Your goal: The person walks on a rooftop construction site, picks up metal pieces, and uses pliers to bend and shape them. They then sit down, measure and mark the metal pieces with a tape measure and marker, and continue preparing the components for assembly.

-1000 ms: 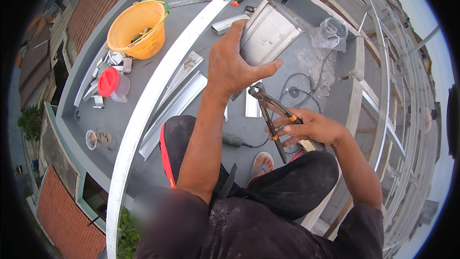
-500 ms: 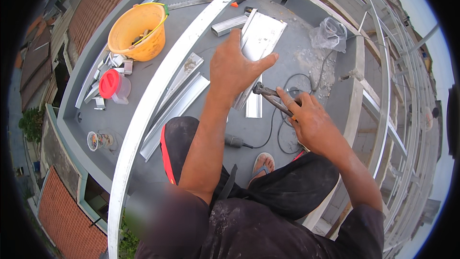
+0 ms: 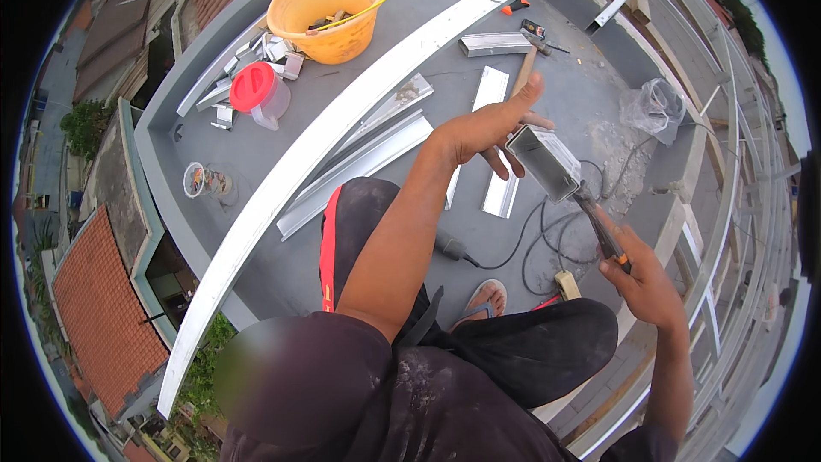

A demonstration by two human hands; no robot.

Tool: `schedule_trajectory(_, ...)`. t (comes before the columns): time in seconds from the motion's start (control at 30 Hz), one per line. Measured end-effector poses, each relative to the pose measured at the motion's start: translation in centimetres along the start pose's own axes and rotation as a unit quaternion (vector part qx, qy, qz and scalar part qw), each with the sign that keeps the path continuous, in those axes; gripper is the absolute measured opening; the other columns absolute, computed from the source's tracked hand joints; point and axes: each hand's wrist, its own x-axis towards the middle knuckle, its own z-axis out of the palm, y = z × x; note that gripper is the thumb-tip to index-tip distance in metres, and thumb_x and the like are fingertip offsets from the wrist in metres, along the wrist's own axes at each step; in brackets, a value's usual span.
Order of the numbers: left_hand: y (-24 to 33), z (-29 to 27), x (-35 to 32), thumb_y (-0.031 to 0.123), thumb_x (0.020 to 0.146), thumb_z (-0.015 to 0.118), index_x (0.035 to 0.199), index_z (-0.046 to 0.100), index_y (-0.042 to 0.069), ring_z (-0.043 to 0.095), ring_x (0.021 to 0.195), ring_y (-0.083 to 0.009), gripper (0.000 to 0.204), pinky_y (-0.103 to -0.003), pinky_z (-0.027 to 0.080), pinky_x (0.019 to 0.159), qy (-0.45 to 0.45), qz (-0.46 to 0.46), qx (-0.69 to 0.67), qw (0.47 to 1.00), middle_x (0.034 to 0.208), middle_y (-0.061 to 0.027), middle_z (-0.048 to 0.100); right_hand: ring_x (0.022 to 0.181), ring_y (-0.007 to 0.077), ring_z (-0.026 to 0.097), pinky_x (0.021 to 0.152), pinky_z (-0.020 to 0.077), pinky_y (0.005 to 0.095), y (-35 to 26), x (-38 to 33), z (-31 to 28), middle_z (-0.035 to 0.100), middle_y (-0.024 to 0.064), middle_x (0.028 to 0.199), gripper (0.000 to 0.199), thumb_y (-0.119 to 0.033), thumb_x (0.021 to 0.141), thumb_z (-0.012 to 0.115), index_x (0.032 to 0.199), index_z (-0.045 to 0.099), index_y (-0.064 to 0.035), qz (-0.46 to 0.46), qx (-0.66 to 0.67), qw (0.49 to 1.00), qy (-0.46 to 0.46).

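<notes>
We note the right hand (image 3: 643, 278) nearest to us, low on the right, its fingers closed around the orange-and-black handles of a pair of snips (image 3: 599, 227). The snips run up and to the left from the hand, and their jaws meet the lower end of a short metal channel piece (image 3: 547, 162). That piece is held in the air above the roof deck, between the two hands. Its long axis runs from lower right to upper left, with the open box end facing up and left toward the left hand. The left hand (image 3: 483, 128) sits just beyond it, palm open and fingers spread, gripping nothing; whether its fingertips touch the top of the piece we cannot tell.

Below the hands, a black cable (image 3: 530, 239) loops across the grey roof deck (image 3: 256, 162) beside a sandalled foot (image 3: 486, 299). Long metal channel lengths (image 3: 359, 171) lie flat on the deck further out. A curved white beam (image 3: 325, 145) crosses the view from lower left to upper right. Beyond it stand a red-lidded jug (image 3: 259, 92) and an orange bucket (image 3: 329, 8), with a clear plastic bag (image 3: 654, 107) far right.
</notes>
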Motion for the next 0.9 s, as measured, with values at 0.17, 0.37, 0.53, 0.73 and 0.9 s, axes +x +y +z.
schedule_trajectory(0.17,-1.2,0.0,1.5,0.087,0.099,0.041,0.144,0.068,0.006,0.067,0.105,-0.0222,0.096,-0.036,0.057,0.089,0.001,0.156,0.167,0.973,0.137,-0.0137,0.069,0.101,0.0208,0.057,0.094,0.0471,0.0351,3.0,-0.7,-1.9,0.06,0.0092,0.113,0.063,-0.018,0.104,0.066,0.162,0.046,-0.0053,0.066,0.154,0.985,-0.038)
schedule_trajectory(0.37,1.2,2.3,0.9,0.082,0.094,0.059,0.159,0.049,-0.001,0.073,0.106,-0.0298,0.107,-0.039,0.06,0.09,-0.051,-0.001,0.195,0.98,0.139,-0.0257,0.065,0.099,0.0279,0.054,0.096,0.0463,0.0374,4.9,-0.2,-0.8,0.053,0.0121,0.105,0.073,-0.006,0.102,0.063,0.17,0.037,-0.0164,0.009,-0.001,0.997,0.081)
schedule_trajectory(0.53,-0.5,4.3,1.0,0.074,0.096,0.062,0.164,0.027,-0.012,0.078,0.084,-0.0298,0.116,-0.038,0.064,0.061,0.032,0.023,0.114,0.993,0.128,-0.0393,0.064,0.098,0.034,0.054,0.097,0.0464,0.0405,5.5,0.5,-0.1,0.05,0.0159,0.103,0.074,-0.003,0.102,0.061,0.17,0.036,-0.0177,0.029,-0.101,0.988,0.114)
schedule_trajectory(0.73,-0.5,4.0,0.9,0.039,0.101,0.071,0.171,0.031,0.012,0.069,0.123,-0.0281,0.085,-0.031,0.063,0.082,-0.033,0.106,-0.106,0.988,0.162,-0.0334,0.044,0.101,0.0221,0.06,0.096,0.0487,0.039,11.8,1.4,-0.4,0.065,0.0105,0.112,0.065,-0.013,0.103,0.065,0.165,0.045,-0.0112,0.029,0.119,0.99,0.068)
schedule_trajectory(0.9,0.4,5.2,-0.2,0.001,0.082,0.085,0.168,0.037,0.029,0.058,0.137,-0.0386,0.102,-0.046,0.059,0.107,-0.01,0.364,0.209,0.908,0.165,-0.0201,0.043,0.094,0.0133,0.064,0.091,0.0519,0.0368,11.9,1.9,-0.3,0.07,0.0064,0.113,0.031,-0.027,0.103,0.07,0.122,0.067,-0.0019,0.075,0.345,0.935,-0.016)
